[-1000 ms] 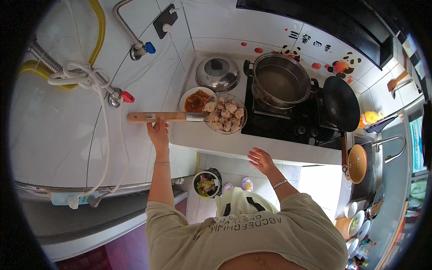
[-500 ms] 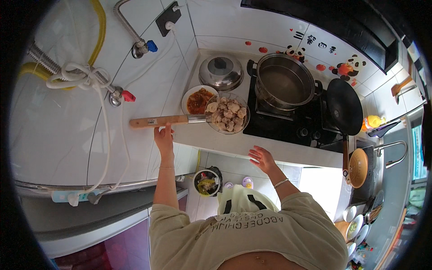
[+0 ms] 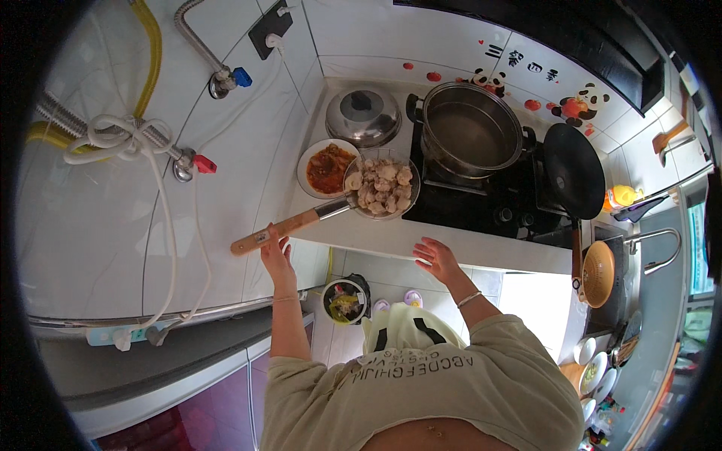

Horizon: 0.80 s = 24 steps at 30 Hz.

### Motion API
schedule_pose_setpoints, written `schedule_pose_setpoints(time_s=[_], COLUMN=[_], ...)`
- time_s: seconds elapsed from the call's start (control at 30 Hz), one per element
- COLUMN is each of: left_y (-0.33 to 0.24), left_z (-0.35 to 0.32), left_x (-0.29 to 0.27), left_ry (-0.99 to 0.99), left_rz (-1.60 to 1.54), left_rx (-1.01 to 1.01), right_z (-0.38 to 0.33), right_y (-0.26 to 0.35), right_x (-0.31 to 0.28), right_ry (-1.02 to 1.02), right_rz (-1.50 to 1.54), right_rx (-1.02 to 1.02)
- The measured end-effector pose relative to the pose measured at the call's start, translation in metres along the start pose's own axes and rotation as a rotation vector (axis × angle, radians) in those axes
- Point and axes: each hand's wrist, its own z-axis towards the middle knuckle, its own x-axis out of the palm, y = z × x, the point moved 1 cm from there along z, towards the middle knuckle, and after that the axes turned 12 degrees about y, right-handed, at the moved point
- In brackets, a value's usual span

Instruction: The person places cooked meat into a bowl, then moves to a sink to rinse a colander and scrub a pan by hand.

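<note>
A wire strainer (image 3: 413,180) full of pale cooked meat chunks (image 3: 382,188) rests at the counter's front, left of the stove. Its wooden handle (image 3: 289,227) reaches out past the counter edge toward the lower left. My left hand (image 3: 278,263) is at that handle, fingertips touching it, fingers apart rather than wrapped round it. Over the floor before the counter, my right hand (image 3: 438,261) holds nothing, its fingers spread. A white plate of red saucy food (image 3: 329,168) sits right behind the strainer.
A large steel pot (image 3: 470,131) of cloudy liquid stands on the black stove (image 3: 481,208), with a wok (image 3: 574,171) to its right. Behind the plate is a domed steel lid (image 3: 364,120). A waste bin (image 3: 346,302) stands on the floor. An orange-brown basket (image 3: 599,274) is by the sink.
The strainer's handle has swung toward me, from nearly level to slanting, and my left hand has moved with it. The meat stays in the strainer. My right hand has hardly moved.
</note>
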Motion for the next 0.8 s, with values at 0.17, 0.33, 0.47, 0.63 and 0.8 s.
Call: schedule_pose_setpoints(time_s=[0.17, 0.33, 0.47, 0.63, 0.8], left_y=[0.023, 0.034, 0.040, 0.045, 0.047], left_z=[-0.006, -0.007, -0.007, -0.003, -0.003], left_x=[-0.006, -0.010, -0.014, -0.020, -0.027], left_ry=[0.025, 0.010, 0.010, -0.004, -0.031], left_rz=[-0.196, -0.254, -0.293, -0.392, -0.415], left_rx=[-0.015, -0.012, -0.027, -0.076, -0.096], right_z=[-0.002, -0.004, -0.007, -0.005, -0.009], right_y=[0.005, 0.008, 0.010, 0.007, 0.009], right_x=[0.003, 0.009, 0.014, 0.008, 0.008], right_ry=[-0.005, -0.021, -0.009, -0.004, -0.029], right_rz=[-0.020, -0.022, -0.024, -0.001, -0.013], right_rx=[0.000, 0.020, 0.024, 0.020, 0.023])
